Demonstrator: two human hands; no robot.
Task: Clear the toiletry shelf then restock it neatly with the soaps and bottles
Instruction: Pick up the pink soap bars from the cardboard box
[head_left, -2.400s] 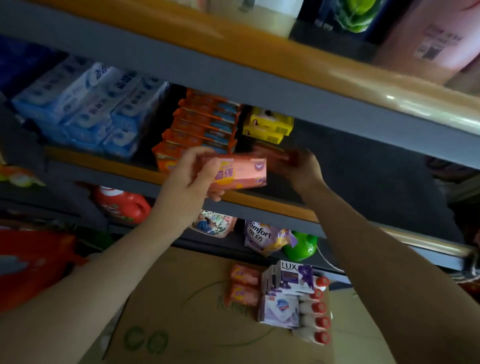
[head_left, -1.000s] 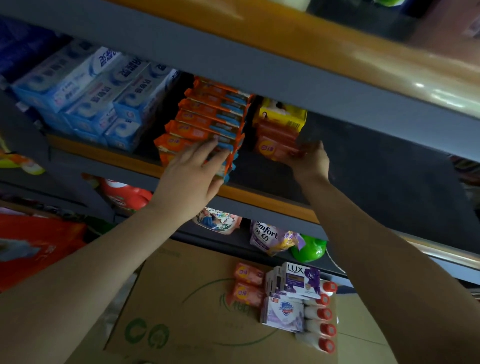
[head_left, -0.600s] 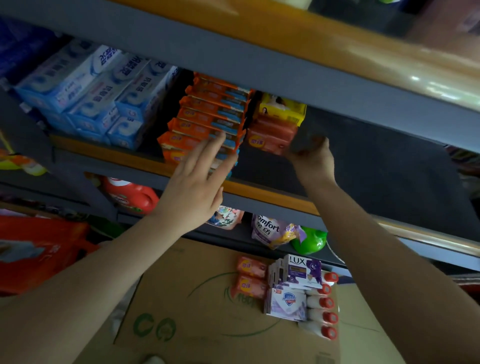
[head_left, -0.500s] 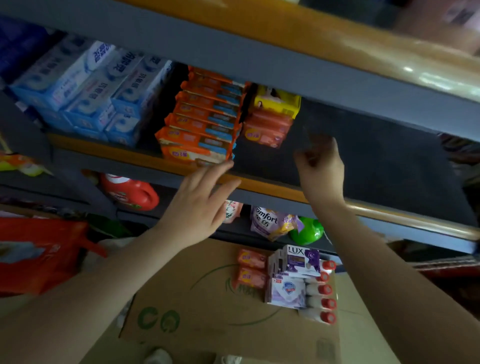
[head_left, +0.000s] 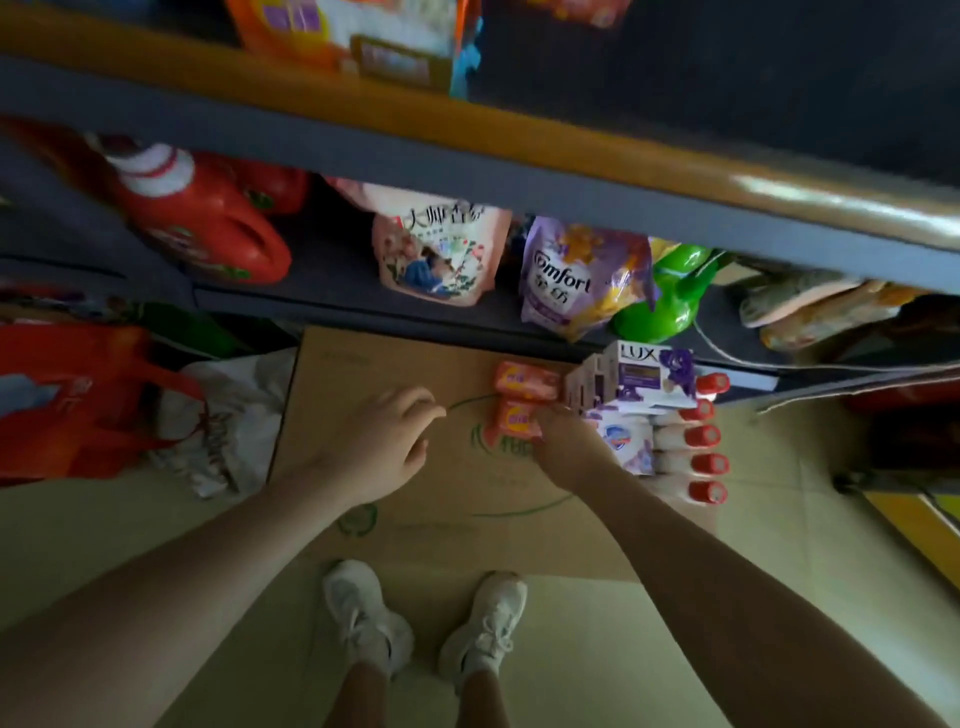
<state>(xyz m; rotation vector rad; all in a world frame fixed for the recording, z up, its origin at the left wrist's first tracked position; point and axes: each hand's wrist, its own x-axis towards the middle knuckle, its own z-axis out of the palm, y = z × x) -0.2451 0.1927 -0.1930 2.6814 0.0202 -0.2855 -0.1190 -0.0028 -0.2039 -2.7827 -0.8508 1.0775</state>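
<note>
Two orange-pink soap bars wrapped in film are lying on the flattened cardboard sheet on the floor, the near soap bar just in front of the far soap bar. The right hand is reaching down with its fingers curling onto the near bar's right end, touching it; whether it is gripping yet, cannot tell. The left hand is hovering just left of that bar with fingers loosely bent, holding nothing. Right of the gripping fingers are sitting the purple LUX box, a white-purple soap pack and a row of red-capped bottles. Beyond the hands a Comfort pouch and a red jug are standing on the low shelf. Half a second ago both hands were up at the toiletry shelf beside the stacked soaps; now they are down at the cardboard and the view is pointing at the floor, white shoes showing.
</note>
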